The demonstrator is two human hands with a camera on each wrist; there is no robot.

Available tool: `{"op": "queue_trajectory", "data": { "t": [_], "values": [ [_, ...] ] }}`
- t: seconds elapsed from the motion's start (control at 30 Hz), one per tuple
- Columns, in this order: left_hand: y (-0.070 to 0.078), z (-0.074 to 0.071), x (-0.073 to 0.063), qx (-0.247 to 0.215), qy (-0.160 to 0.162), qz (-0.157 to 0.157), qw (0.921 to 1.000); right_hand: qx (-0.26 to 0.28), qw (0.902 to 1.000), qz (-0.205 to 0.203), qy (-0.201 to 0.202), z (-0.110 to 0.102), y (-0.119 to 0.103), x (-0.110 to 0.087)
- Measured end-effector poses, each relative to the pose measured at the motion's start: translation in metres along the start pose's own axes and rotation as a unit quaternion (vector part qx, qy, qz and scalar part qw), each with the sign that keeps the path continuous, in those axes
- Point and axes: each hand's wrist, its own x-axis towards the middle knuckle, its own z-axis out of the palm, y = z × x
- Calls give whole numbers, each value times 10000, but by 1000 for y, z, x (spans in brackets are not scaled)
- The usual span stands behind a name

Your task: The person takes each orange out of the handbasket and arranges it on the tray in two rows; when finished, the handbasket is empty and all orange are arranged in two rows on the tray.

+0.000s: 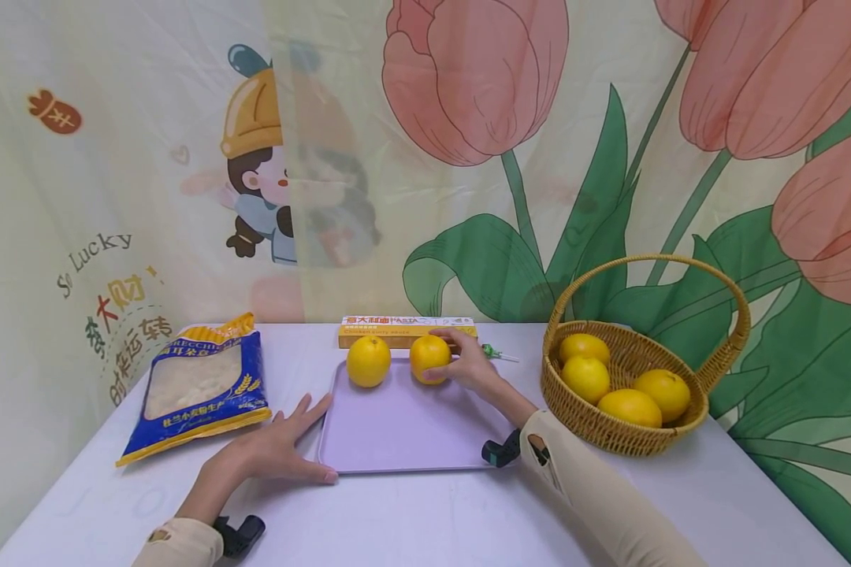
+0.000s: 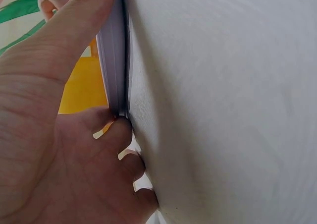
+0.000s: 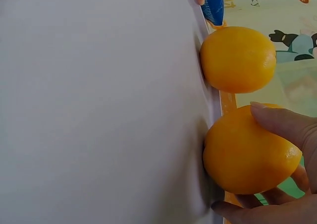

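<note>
A lavender tray (image 1: 404, 433) lies on the table with two oranges near its far edge. My right hand (image 1: 471, 365) holds the right orange (image 1: 429, 358), thumb on the near side and fingers around the far side. In the right wrist view this orange (image 3: 250, 152) sits on the tray surface between thumb and fingers. The left orange (image 1: 369, 361) stands a small gap away, untouched. At the tray's left edge rests my left hand (image 1: 276, 449), fingers spread and thumb by the near left corner. The left wrist view shows the tray's rim (image 2: 114, 60) against thumb and fingers.
A wicker basket (image 1: 624, 429) with several oranges (image 1: 629, 408) stands on the right. A blue and yellow pasta bag (image 1: 195, 386) lies on the left. Behind the tray are a yellow pasta box (image 1: 376, 335) and a small green item (image 1: 492, 352) with a white stick.
</note>
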Motion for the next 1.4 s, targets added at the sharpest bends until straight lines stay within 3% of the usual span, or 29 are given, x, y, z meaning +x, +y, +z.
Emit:
{"op": "queue_trajectory", "data": {
  "t": [0.47, 0.8, 1.07, 1.4],
  "values": [
    [2, 0, 2, 23, -71, -108, 9999, 31, 9999, -96, -139, -2, 3, 0],
    [1, 1, 2, 7, -37, -54, 10000, 179, 9981, -580, -62, -24, -7, -10],
    [0, -1, 3, 57, -105, -91, 9999, 132, 9958, -909, 43, -44, -22, -32],
    [1, -3, 2, 92, -97, -23, 9999, 355, 9890, -1263, -679, -80, -49, -72]
  ]
}}
